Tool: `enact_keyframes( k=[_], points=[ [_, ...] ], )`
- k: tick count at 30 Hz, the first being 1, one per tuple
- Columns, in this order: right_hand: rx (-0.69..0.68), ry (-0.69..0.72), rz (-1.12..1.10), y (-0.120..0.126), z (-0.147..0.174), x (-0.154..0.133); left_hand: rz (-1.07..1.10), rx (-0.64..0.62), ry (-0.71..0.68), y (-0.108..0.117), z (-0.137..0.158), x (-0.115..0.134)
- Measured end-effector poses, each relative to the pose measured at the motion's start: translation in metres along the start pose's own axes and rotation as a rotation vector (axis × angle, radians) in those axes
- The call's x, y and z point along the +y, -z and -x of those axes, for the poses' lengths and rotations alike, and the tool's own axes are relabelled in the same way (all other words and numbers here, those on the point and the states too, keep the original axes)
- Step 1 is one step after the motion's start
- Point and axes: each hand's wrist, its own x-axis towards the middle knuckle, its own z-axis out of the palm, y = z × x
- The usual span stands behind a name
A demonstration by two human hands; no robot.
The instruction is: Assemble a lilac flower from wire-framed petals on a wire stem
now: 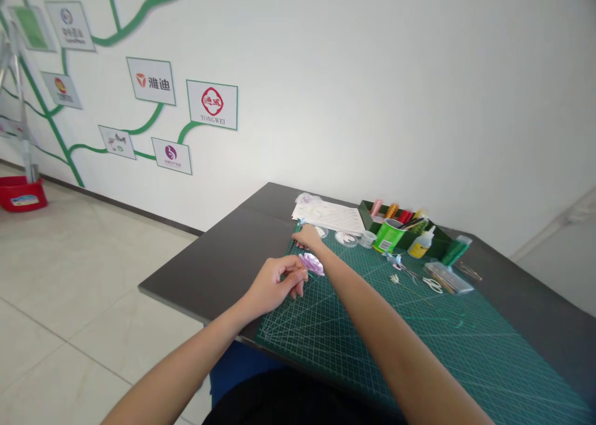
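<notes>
A shiny lilac artificial flower (311, 264) is pinched by its base between the thumb and fingers of my left hand (282, 281), above the left edge of the green cutting mat (321, 338). My right arm crosses over the mat. At the mat's far left corner, my right hand (307, 237) has its fingers curled down by a small green and pale blue item (299, 226). Something thin and dark shows under those fingers, too small to name. Just beyond the right hand lie a white sheet (333, 215) and shallow clear dishes (346, 238) with white pieces.
A dark green box (437, 246) holds colourful rolls. Before it stand a green can (389, 236) with brushes and a glue bottle (421, 243). White-handled scissors (432, 284), a clear case (447, 278) and a small white flower stem (395, 279) lie on the mat. A wall rises behind the table.
</notes>
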Motion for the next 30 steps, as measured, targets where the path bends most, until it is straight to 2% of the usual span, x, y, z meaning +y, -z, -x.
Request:
enact_keyframes(
  k=[6,10,14,19,23,27,30],
  points=[
    [0.042,0.028,0.036,0.021,0.006,0.008,-0.055,0.009,-0.021,0.009,0.008,-0.008],
    [0.160,0.094,0.100,0.039,0.015,0.017,-0.155,0.019,-0.067,0.011,0.007,-0.008],
    [0.292,0.145,0.146,0.046,0.029,0.022,-0.242,0.033,-0.112,0.012,-0.004,-0.004],
    [0.430,0.198,0.210,0.050,0.047,0.024,-0.334,0.012,-0.235,0.020,-0.031,-0.003],
    [0.509,0.220,0.242,0.055,0.056,0.023,-0.361,0.052,-0.201,0.035,-0.063,-0.017],
    [0.514,0.257,0.139,0.056,0.062,0.020,-0.282,0.097,-0.176,0.048,-0.098,-0.035],
    [0.513,0.293,0.081,0.054,0.066,0.019,-0.162,0.009,-0.204,0.051,-0.119,-0.043]
  ],
)
